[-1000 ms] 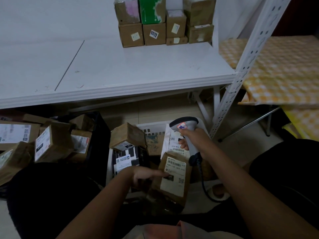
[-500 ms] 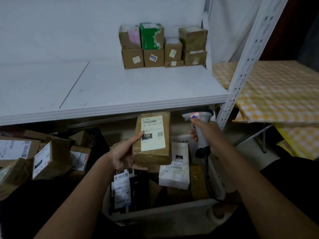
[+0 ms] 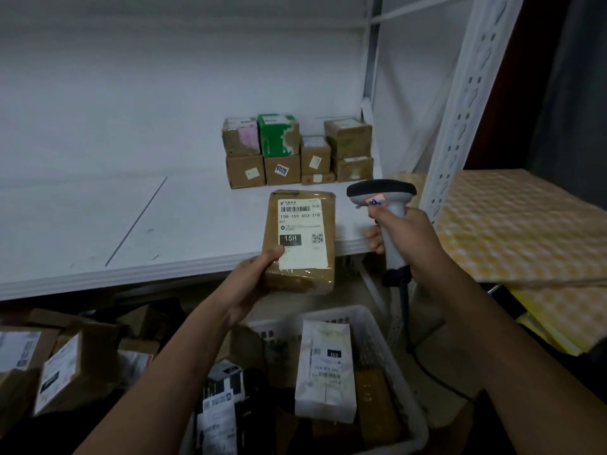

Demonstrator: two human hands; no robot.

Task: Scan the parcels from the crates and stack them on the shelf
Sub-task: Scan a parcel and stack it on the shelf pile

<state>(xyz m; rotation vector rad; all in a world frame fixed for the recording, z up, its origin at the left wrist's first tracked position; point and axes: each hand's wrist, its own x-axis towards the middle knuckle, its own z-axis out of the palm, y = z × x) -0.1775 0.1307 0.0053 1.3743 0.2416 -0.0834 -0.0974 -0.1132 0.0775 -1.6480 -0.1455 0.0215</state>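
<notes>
My left hand [image 3: 251, 277] grips a brown taped parcel [image 3: 300, 277] by its lower left corner, thumb on the white label marked 15H. It is held upright at the front edge of the white shelf [image 3: 184, 224]. My right hand [image 3: 404, 238] holds a grey barcode scanner [image 3: 382, 195] by its handle, just right of the parcel, its head level with the parcel's top. Several small boxes [image 3: 297, 152] are stacked two high at the back of the shelf. Below, a white crate [image 3: 374, 326] holds more parcels, among them a white pouch [image 3: 325, 369].
A dark crate of brown boxes [image 3: 62, 366] sits at lower left. The shelf's white perforated upright [image 3: 466, 103] rises on the right. Beyond it lies a yellow checked surface [image 3: 525, 224]. The scanner's cable [image 3: 427, 362] hangs down beside the white crate.
My left hand has lifted the brown parcel out of the white crate up to shelf height. My right hand rose with the scanner alongside it.
</notes>
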